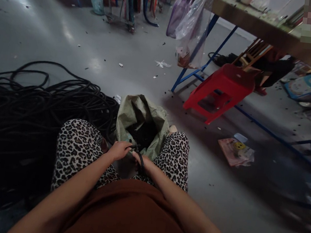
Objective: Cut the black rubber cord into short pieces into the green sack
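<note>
My left hand (120,150) is closed on a short piece of black cord (131,146) at the near rim of an open green woven sack (126,117). Close beside it on the right, my right hand (142,161) is closed round a dark-handled tool (141,162), which looks like scissors; its tip points toward the cord. Dark pieces (144,132) lie inside the sack, which stands between my knees. A big heap of black cord (47,100) covers the floor to the left and reaches the sack's side.
A red stool (229,82) lies tilted under a table (267,22) with blue legs at the right. A clear plastic bag (195,24) hangs from the table. Farther back are a light blue basket (96,3) and a wheeled rack (123,0). A person sits beyond the table.
</note>
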A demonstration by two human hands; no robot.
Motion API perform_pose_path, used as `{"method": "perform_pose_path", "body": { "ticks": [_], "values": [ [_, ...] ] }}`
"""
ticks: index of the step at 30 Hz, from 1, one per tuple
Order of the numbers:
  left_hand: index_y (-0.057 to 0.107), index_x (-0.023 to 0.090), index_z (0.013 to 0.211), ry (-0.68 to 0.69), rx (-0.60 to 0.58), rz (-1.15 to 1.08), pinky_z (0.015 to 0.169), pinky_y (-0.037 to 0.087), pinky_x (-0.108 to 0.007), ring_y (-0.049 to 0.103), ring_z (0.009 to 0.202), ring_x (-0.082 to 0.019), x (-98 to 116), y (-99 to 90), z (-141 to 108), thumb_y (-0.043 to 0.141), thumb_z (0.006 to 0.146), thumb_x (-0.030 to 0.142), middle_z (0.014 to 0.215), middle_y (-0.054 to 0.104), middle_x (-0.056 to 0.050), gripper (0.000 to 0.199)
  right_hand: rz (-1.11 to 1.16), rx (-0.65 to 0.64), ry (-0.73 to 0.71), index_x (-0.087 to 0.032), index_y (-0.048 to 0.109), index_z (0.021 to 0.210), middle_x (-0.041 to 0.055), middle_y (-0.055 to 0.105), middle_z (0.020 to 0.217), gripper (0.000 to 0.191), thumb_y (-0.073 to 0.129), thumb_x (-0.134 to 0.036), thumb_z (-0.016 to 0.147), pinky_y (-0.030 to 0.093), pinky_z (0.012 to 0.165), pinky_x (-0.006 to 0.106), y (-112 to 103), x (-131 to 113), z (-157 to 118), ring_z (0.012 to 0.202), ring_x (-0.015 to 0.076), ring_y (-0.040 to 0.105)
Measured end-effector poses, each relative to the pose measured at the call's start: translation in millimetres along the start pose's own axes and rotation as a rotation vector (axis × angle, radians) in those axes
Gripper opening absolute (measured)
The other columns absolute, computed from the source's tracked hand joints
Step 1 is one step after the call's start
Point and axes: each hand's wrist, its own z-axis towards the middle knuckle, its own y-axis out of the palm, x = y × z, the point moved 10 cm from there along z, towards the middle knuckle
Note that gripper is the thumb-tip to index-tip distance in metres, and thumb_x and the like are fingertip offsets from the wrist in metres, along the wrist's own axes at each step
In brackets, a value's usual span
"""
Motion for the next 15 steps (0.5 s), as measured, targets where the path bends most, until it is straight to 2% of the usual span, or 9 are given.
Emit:
{"method": "perform_pose_path", "body": {
  "ticks": [5,15],
  "values": [
    [0.075,0.027,0.126,-0.013,0.006,-0.030,0.104,0.051,-0.032,0.069,0.121,-0.022,-0.7,1.1,1.5,0.048,0.099,0.028,0.127,0.077,-0.005,0.037,-0.015,-0.040,-0.027,-0.016,0.057,0.073,-0.0020,0.053,0.049,0.045,0.051,-0.044,0.107,0.042,0.037,0.018,5.0,-7.2,-10.1,0.036,0.0113,0.052],
    [0.074,0.022,0.129,-0.044,0.040,-0.147,0.111,0.049,-0.034,0.067,0.127,-0.024,-8.7,9.7,8.0,0.050,0.099,0.032,0.134,0.073,-0.009,0.040,-0.045,0.001,-0.046,-0.016,0.054,0.067,-0.0026,0.049,0.045,0.049,0.048,-0.042,0.108,0.041,0.033,0.017,3.4,-11.3,-13.5,0.032,0.0106,0.050]
  ]
}}
